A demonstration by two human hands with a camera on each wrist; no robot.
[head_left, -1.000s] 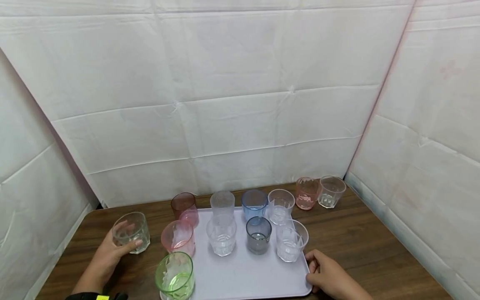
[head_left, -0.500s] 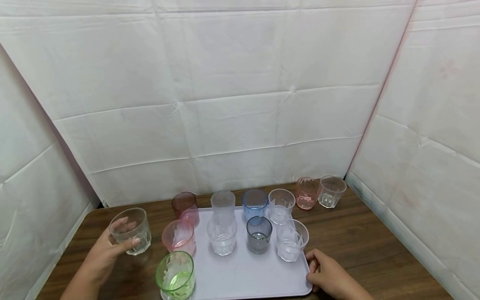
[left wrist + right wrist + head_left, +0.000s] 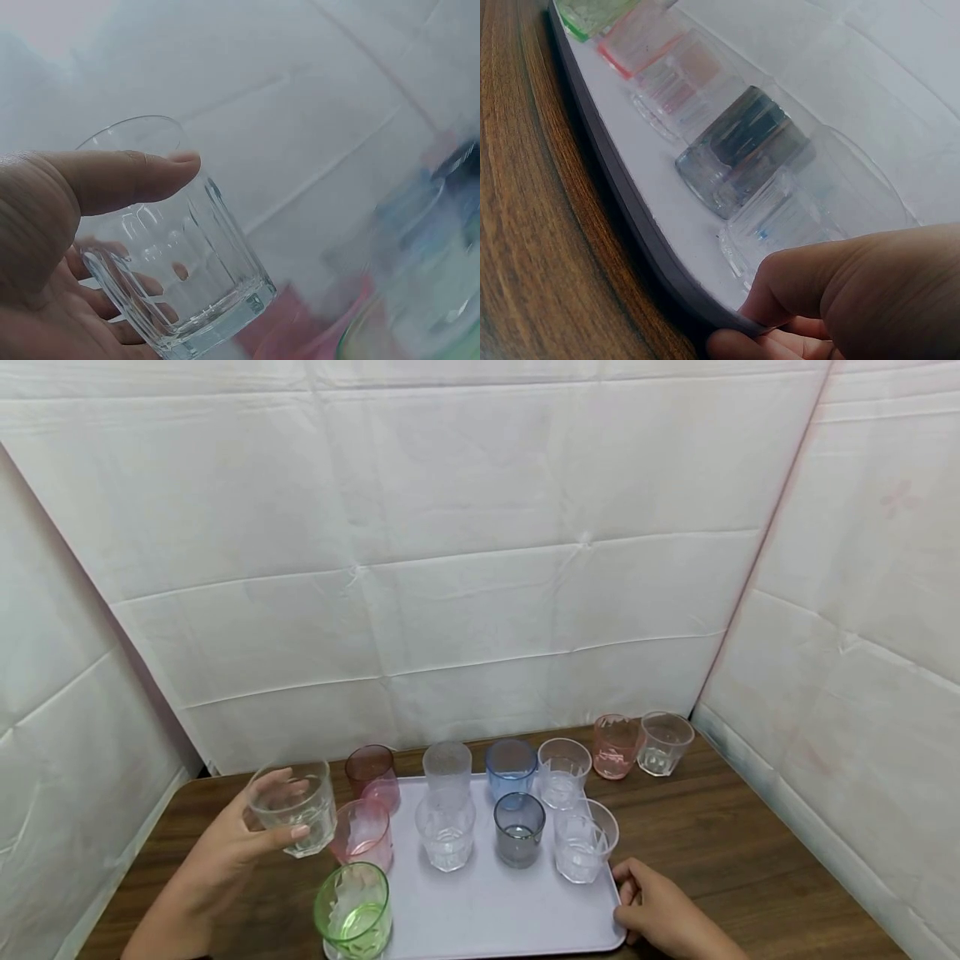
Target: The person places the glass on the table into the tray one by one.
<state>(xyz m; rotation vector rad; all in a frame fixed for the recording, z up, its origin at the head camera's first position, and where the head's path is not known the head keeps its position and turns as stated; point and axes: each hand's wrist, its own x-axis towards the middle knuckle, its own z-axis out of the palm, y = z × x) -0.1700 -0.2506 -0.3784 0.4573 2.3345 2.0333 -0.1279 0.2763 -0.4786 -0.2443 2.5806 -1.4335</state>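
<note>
My left hand (image 3: 228, 843) holds a clear drinking glass (image 3: 318, 814) raised above the table, left of the tray. In the left wrist view the thumb lies across the near side of the glass (image 3: 217, 255), with fingers behind it. My right hand (image 3: 660, 906) grips the rim of a white tray (image 3: 487, 914) near its front right corner. The right wrist view shows thumb and fingers on the tray edge (image 3: 649, 217). On the tray stand a green glass (image 3: 352, 918), a pink glass (image 3: 363, 842), a grey glass (image 3: 519, 835) and several clear ones.
A blue glass (image 3: 511, 768) and a dark red glass (image 3: 371, 772) stand along the tray's back. Behind the tray's right side, a light red glass (image 3: 615, 750) and a clear faceted glass (image 3: 663, 747) stand on the wooden table (image 3: 742, 852). White sheeting (image 3: 465, 568) encloses the table.
My left hand has lifted the clear glass off the table and carried it right, toward the pink glass. The right hand has stayed at the tray corner.
</note>
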